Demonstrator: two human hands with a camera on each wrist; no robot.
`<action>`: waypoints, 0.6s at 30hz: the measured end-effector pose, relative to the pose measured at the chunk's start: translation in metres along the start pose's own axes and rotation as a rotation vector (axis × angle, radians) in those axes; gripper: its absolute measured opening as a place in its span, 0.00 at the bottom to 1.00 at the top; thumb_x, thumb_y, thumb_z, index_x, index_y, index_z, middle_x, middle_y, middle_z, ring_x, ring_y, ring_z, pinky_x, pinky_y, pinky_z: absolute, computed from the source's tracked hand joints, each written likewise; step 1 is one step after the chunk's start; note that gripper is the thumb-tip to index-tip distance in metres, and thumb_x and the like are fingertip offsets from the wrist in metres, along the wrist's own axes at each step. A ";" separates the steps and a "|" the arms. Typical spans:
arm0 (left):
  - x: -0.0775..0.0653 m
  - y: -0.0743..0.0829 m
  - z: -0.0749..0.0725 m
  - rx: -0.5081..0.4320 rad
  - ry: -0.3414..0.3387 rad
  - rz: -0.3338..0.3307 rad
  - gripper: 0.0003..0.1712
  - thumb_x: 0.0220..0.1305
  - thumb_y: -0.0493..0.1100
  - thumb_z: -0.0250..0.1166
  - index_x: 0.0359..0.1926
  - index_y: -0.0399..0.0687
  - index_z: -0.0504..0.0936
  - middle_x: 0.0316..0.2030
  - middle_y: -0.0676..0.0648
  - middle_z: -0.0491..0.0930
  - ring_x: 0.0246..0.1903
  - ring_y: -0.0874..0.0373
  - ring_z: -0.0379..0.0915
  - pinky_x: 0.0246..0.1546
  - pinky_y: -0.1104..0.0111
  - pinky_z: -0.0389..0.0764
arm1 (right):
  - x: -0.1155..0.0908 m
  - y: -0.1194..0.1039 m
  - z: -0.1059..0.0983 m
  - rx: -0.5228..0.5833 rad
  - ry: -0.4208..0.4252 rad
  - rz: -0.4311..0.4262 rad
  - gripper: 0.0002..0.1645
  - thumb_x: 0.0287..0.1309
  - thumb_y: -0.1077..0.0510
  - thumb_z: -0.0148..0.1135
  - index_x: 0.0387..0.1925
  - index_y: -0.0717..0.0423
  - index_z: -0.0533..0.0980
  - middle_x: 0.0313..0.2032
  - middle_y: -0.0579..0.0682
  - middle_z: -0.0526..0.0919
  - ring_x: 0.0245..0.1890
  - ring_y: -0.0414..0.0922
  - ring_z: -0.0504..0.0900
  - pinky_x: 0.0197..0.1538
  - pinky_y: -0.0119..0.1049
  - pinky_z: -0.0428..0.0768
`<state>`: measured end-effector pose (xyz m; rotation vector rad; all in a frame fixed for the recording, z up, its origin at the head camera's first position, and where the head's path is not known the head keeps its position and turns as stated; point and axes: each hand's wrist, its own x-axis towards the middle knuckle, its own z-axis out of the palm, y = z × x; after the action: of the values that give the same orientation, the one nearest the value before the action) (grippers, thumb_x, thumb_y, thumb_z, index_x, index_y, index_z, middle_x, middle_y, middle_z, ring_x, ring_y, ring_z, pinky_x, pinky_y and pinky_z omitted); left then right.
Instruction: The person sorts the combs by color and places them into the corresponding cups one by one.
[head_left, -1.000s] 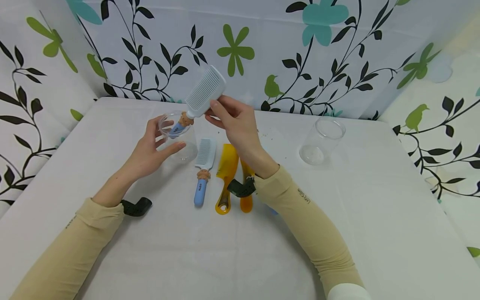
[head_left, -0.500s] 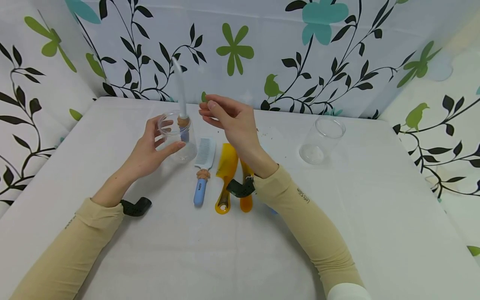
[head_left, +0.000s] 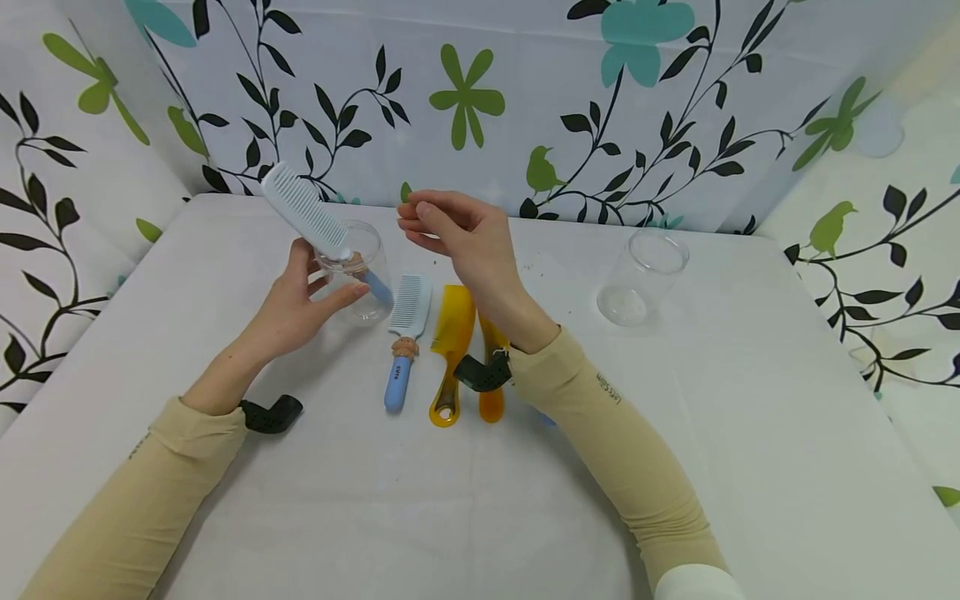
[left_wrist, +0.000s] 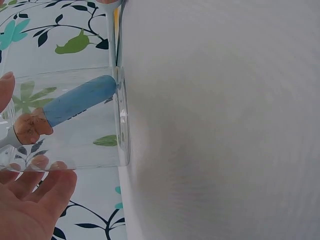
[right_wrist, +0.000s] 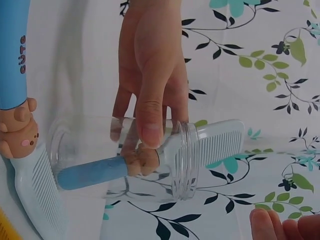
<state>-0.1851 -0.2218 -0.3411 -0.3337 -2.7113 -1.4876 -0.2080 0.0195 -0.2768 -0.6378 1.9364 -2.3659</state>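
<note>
The pale blue comb (head_left: 303,208) leans inside a clear jar (left_wrist: 82,127), blue handle down, its end at or near the base, and toothed head slanting out over the rim toward the left hand. It looks like light, stiff plastic — smooth enough to slide along the wall, with teeth that seem the part most easily damaged. The best hold is likely the smooth back of the head or the neck above the bear figure. The thin-looking jar probably tips easily, so steadying its sides makes sense.

The left hand (head_left: 296,304) grips the jar, thumb and fingers on opposite sides. The right hand (head_left: 468,237) hangs beside the jar, apart from the comb, fingers loosely bent, holding nothing.

Nearer the person, a second blue comb (head_left: 405,346), a yellow comb (head_left: 453,333) and an orange-handled item (head_left: 492,408), partly hidden by the right wrist, lie on the white surface (head_left: 375,517). Another clear jar (head_left: 643,283) stands well apart, to the right.
</note>
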 end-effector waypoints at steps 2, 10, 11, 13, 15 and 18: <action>0.000 0.000 0.000 0.000 0.000 0.001 0.47 0.69 0.46 0.65 0.74 0.43 0.42 0.70 0.37 0.55 0.73 0.38 0.52 0.73 0.42 0.58 | 0.000 -0.001 -0.001 -0.005 -0.004 0.000 0.15 0.70 0.64 0.57 0.53 0.69 0.78 0.46 0.62 0.85 0.48 0.54 0.87 0.53 0.39 0.86; 0.000 0.001 0.000 0.007 0.001 0.004 0.47 0.69 0.45 0.66 0.74 0.42 0.43 0.70 0.37 0.56 0.73 0.39 0.53 0.73 0.42 0.59 | 0.000 -0.002 -0.007 -0.037 -0.035 0.023 0.14 0.70 0.63 0.58 0.51 0.69 0.79 0.47 0.61 0.85 0.46 0.50 0.87 0.53 0.38 0.85; 0.000 0.001 0.000 0.008 0.001 0.004 0.47 0.69 0.45 0.66 0.73 0.42 0.43 0.70 0.37 0.56 0.73 0.39 0.53 0.73 0.42 0.59 | 0.000 -0.002 -0.008 -0.043 -0.039 0.028 0.14 0.70 0.63 0.58 0.52 0.69 0.78 0.47 0.61 0.85 0.46 0.50 0.87 0.53 0.38 0.85; 0.000 0.001 -0.001 0.009 0.001 0.004 0.47 0.69 0.46 0.66 0.73 0.42 0.43 0.69 0.37 0.57 0.73 0.39 0.53 0.73 0.42 0.59 | -0.001 -0.001 -0.010 -0.053 -0.040 0.040 0.14 0.69 0.63 0.58 0.52 0.69 0.78 0.47 0.61 0.85 0.46 0.50 0.87 0.54 0.38 0.85; 0.000 0.002 -0.001 0.009 0.000 0.005 0.46 0.69 0.46 0.66 0.73 0.42 0.43 0.69 0.37 0.57 0.73 0.39 0.53 0.73 0.42 0.59 | -0.001 -0.001 -0.012 -0.064 -0.039 0.048 0.15 0.69 0.63 0.59 0.52 0.69 0.78 0.47 0.61 0.85 0.47 0.50 0.87 0.54 0.38 0.85; 0.000 0.001 0.000 0.010 -0.002 0.004 0.47 0.69 0.46 0.65 0.73 0.42 0.43 0.70 0.37 0.56 0.73 0.38 0.52 0.73 0.42 0.59 | -0.001 0.001 -0.016 -0.080 -0.037 0.053 0.15 0.69 0.63 0.59 0.52 0.68 0.78 0.47 0.61 0.85 0.47 0.51 0.87 0.54 0.38 0.85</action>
<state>-0.1848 -0.2215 -0.3397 -0.3404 -2.7172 -1.4733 -0.2118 0.0343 -0.2801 -0.6213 2.0154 -2.2392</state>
